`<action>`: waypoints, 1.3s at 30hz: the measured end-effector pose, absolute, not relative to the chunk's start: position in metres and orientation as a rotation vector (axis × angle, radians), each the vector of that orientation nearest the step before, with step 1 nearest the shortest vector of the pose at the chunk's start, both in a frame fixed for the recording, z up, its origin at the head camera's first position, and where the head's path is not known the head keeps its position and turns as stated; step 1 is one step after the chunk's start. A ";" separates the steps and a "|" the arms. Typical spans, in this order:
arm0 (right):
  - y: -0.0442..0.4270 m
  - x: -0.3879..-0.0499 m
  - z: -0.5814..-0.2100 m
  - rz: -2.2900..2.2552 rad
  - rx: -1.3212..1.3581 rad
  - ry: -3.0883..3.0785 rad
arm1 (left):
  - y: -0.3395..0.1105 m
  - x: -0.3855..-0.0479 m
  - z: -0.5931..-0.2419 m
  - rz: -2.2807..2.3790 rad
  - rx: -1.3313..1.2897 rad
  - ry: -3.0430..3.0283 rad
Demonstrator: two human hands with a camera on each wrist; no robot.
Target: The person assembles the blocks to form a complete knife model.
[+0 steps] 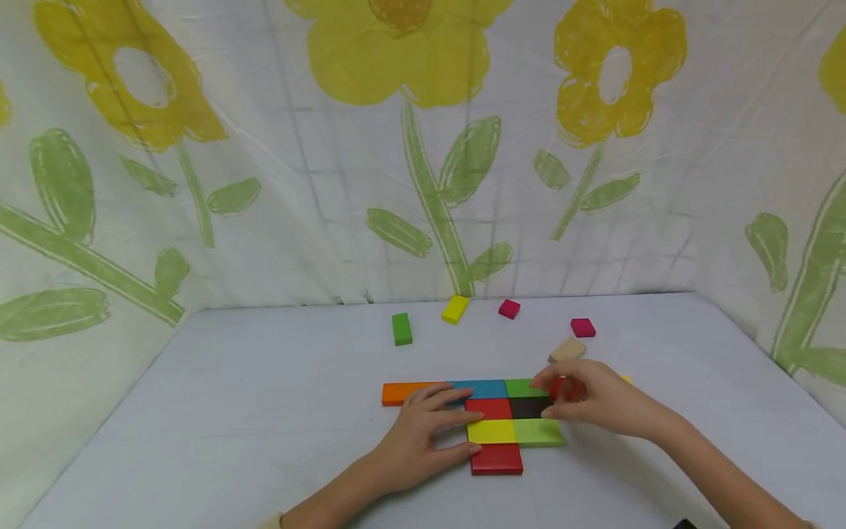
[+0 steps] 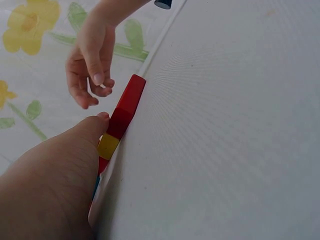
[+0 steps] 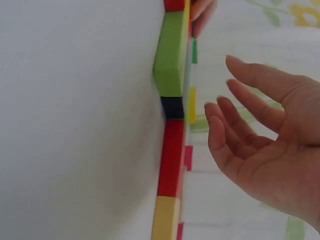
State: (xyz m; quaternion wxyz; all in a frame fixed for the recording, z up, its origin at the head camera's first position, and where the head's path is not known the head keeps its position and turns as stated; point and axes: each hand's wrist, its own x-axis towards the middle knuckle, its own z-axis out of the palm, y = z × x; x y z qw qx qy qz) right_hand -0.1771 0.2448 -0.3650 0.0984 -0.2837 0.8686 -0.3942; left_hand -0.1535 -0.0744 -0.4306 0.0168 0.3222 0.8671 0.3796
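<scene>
Flat coloured blocks lie edge to edge on the white table. The far row has an orange block (image 1: 405, 394), a blue block (image 1: 487, 389), a green block (image 1: 518, 387) and a red block half hidden behind my right hand. Nearer are a red block (image 1: 490, 408), a black block (image 1: 529, 408), a yellow block (image 1: 490, 431), a light green block (image 1: 540, 433) and a red front block (image 1: 496, 460). My left hand (image 1: 426, 444) rests along their left side, its fingertips touching them. Above the right end hovers my right hand (image 1: 598, 397), loosely curved and holding nothing.
Loose blocks lie farther back: a green one (image 1: 402, 329), a yellow one (image 1: 455, 309), two pink ones (image 1: 509, 308) (image 1: 583, 328) and a pale wooden one (image 1: 567, 350). A flower-patterned curtain (image 1: 330, 242) hangs behind the table.
</scene>
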 end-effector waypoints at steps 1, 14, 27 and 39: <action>0.243 -0.180 -0.363 -1.159 -0.835 2.577 | -0.074 -0.153 -0.431 1.176 1.000 2.697; 0.216 -0.225 -0.343 -1.121 -0.813 2.589 | -0.074 -0.154 -0.431 1.166 1.013 2.705; 0.182 -0.280 -0.343 -1.084 -0.849 2.637 | -0.075 -0.155 -0.433 1.185 1.018 2.692; 0.153 -0.319 -0.349 -1.001 -0.814 2.631 | -0.075 -0.155 -0.434 1.197 1.008 2.687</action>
